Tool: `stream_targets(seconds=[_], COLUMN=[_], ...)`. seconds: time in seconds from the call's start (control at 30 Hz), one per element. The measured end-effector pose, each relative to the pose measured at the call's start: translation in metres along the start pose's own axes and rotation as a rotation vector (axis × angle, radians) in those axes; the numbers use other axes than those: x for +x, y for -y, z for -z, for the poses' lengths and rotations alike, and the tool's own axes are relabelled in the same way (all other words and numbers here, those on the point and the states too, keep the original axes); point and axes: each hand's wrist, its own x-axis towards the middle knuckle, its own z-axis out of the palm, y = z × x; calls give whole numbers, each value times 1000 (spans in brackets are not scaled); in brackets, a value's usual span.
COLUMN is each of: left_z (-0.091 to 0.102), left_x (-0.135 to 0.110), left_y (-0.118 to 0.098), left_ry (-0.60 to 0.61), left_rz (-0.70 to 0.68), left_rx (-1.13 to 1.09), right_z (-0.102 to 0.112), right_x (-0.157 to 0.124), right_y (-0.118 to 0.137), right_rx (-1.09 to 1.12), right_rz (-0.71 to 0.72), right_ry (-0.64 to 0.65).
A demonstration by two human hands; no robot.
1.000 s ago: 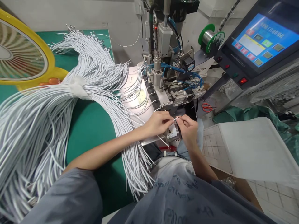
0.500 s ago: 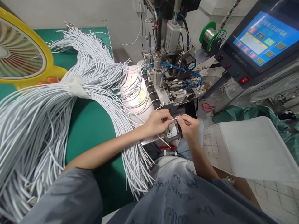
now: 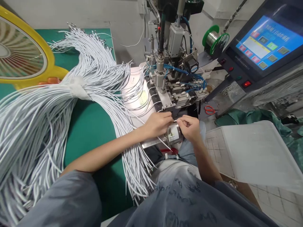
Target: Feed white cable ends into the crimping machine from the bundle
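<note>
My left hand (image 3: 158, 124) is closed in a pinch on a thin white cable (image 3: 175, 121), in front of the machine (image 3: 169, 85). At the cable's tip, my right hand (image 3: 189, 126) pinches the end between thumb and fingers. Both hands are close together above a metal cylinder (image 3: 174, 134) with a white warning label. Another loose white cable end (image 3: 165, 143) hangs down below my left hand. Several white cables lie in a row along the machine's black strip (image 3: 154, 93). A large tied bundle of white cables (image 3: 101, 104) spreads over the green table to the left.
A yellow fan (image 3: 50, 58) stands at the left on the green table (image 3: 87, 126). Right of the machine are a wire spool (image 3: 213, 39), a control screen (image 3: 270, 41) and red-handled scissors (image 3: 209, 110). A whitish tray (image 3: 258, 151) sits at my right.
My right hand has shifted slightly left, closer to my left hand. Less of the cable shows between the fingers now.
</note>
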Motion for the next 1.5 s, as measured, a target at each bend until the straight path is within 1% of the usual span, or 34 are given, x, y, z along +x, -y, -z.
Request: stream_targets(seconds=[0.07,0.1,0.17,0.23,0.3,0.43,0.5,0.57,0.67,0.8,1.03,1.23,1.5], left_z=[-4,-6,-8,-8,-9,-14,-17,-19,-21,-21,-22,-22,-20], left_x=[-1,-1,-1,-1,0,0,-1,-1,-1,-2,-5,-6,-5], left_y=[-1,-1,-1,1,4,10,13,15,17,17,17,16,16], left_ry=[10,28,74,128,205,389,453,487,503,505,459,469,510], left_rz=[96,122,135,120,122,216,245,254,248,223,191,172,164], left_rx=[-132,-185,-252,-270,-221,1,69,89,110,175,131,157,185], right_z=[-8,-12,-19,-23,-25,-26,-26,-28,-31,-34,-30,-25,-26], right_x=[-2,-3,-6,-7,-8,-5,-3,1,6,11,15,23,26], right_y=[0,0,-1,-7,-18,-47,-60,-67,-70,-68,-67,-65,-69], right_rx=[-26,-49,-90,-98,-59,127,212,272,334,381,371,381,392], right_rz=[48,69,85,55,-30,-275,-377,-453,-522,-554,-561,-610,-702], right_ry=[-98,-140,-202,-234,-211,-64,-8,35,55,59,142,234,252])
